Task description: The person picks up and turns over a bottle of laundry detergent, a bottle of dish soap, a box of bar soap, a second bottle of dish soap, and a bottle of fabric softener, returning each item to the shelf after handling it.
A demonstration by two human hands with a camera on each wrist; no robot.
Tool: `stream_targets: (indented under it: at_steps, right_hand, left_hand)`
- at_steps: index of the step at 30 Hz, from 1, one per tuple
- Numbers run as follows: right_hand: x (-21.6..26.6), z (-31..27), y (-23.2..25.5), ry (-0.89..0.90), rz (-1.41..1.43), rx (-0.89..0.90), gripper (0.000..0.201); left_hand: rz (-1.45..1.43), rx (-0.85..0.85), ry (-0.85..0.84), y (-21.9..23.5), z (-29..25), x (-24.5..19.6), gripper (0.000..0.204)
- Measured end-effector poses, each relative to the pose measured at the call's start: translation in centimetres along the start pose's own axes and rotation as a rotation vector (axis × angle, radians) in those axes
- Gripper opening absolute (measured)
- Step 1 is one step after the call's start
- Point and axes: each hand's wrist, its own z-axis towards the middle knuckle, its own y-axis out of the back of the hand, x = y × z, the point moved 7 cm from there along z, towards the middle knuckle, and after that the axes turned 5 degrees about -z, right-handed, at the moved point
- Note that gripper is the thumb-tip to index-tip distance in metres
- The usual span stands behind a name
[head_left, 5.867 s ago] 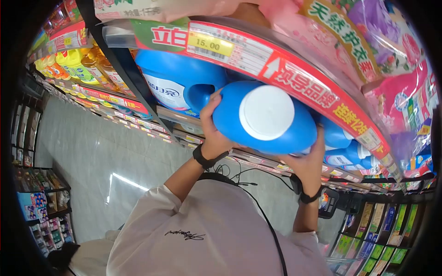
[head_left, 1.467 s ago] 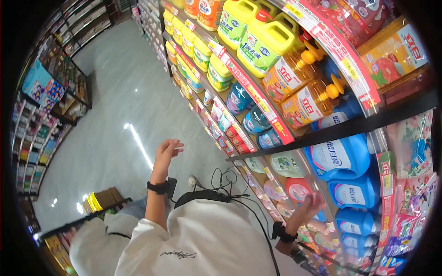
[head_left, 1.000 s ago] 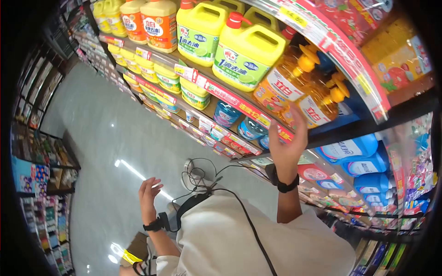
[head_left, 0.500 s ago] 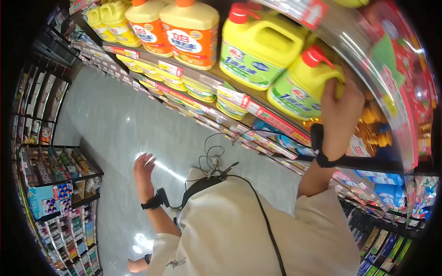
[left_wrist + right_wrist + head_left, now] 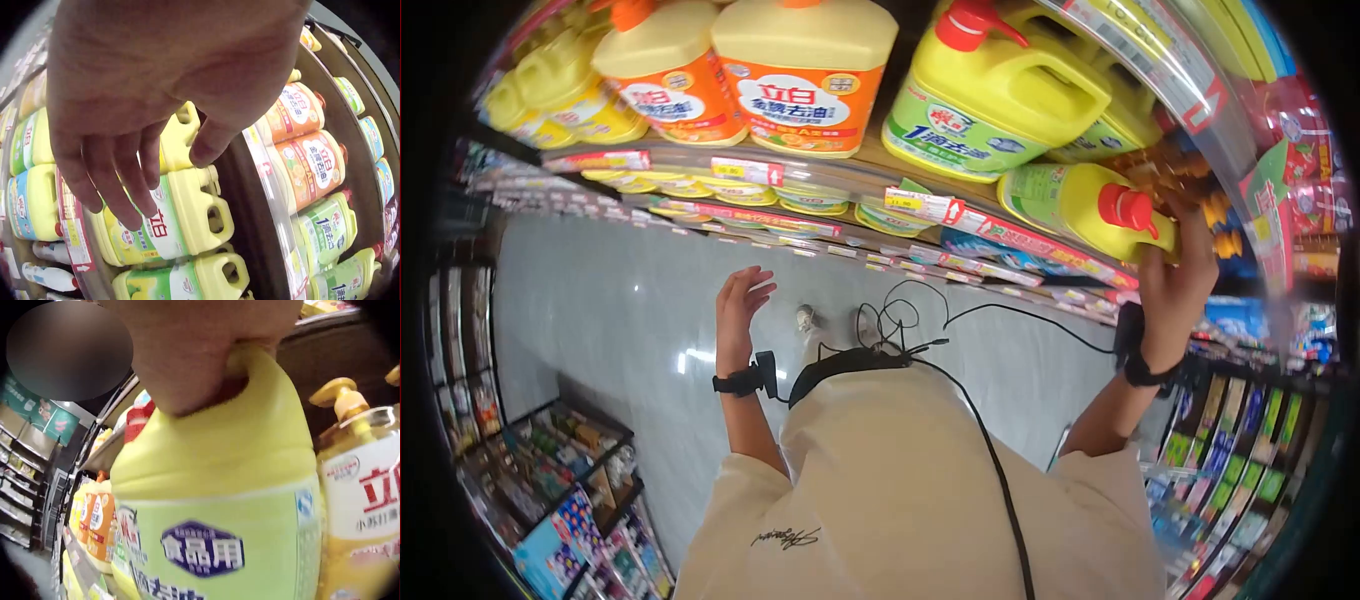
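My right hand [image 5: 1175, 285] is wrapped round the handle of a yellow-green plastic detergent jug with a red cap [image 5: 1090, 205], which hangs tilted just in front of the red-edged shelf rail [image 5: 1000, 235]. A second yellow-green jug [image 5: 990, 95] stands on that rail just above it. My left hand [image 5: 738, 305] hovers below the rail, fingers relaxed, grasping nothing.
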Motion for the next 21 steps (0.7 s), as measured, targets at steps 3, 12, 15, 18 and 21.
stream_targets:
  at_steps: [3, 12, 15, 18, 21]
  right_hand:
    - [-0.5, -1.8, -0.4, 0.020, -0.163, -0.174, 0.046]
    - [2.1, -4.3, 0.5, 0.221, -0.350, -0.415, 0.048]
    - [2.4, -5.4, 3.4, 0.045, -0.295, -0.485, 0.041]
    - [3.5, -6.6, 6.0, -0.057, -0.217, -0.565, 0.031]
    - [5.8, -6.9, 6.8, -0.042, -0.018, -0.535, 0.023]
  left_hand:
    - [0.045, 0.122, 0.033, -2.4, 1.1, -0.2, 0.042]
    - [0.163, 0.506, -0.031, -10.1, 1.0, -2.6, 0.029]
    - [0.080, 0.730, -0.071, -14.5, -0.6, -3.7, 0.030]
    - [0.148, 1.006, -0.191, -18.8, -2.6, -4.9, 0.049]
    - [0.262, 1.034, -0.437, -22.9, -6.3, -9.2, 0.085]
